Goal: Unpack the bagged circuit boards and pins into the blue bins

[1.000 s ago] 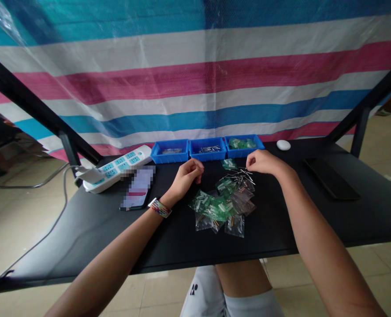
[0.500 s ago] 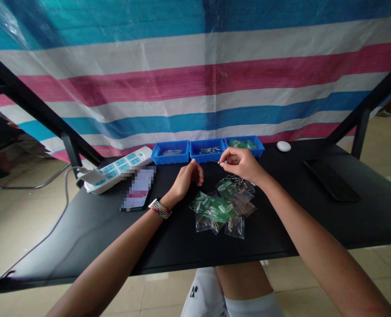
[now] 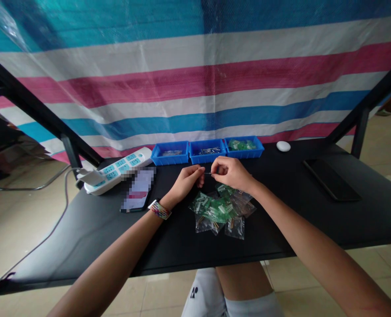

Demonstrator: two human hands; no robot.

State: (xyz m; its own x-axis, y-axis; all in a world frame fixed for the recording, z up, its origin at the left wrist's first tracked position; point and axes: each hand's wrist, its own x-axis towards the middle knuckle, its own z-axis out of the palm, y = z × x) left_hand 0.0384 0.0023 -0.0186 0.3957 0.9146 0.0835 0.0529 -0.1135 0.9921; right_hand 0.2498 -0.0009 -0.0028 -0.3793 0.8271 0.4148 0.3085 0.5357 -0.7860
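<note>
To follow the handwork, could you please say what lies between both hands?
In the head view, a thin pin shows between left hand and right hand.

1. A black table (image 3: 374, 220) with a smooth, dark top spans the view.
2. Along its far edge, near the middle, three blue trays (image 3: 244, 154) sit side by side in a row.
3. Left of the trays, a white power strip (image 3: 121, 168) lies at a slant.
4. Just beside it rests a phone (image 3: 138, 190), its screen lit and pixelated.
5. At centre, green packets (image 3: 219, 208) and clear packets (image 3: 235, 226) overlap in a loose pile.
6. Toward the right are a white rounded object (image 3: 283, 146) and a flat dark rectangular device (image 3: 332, 179).
</note>
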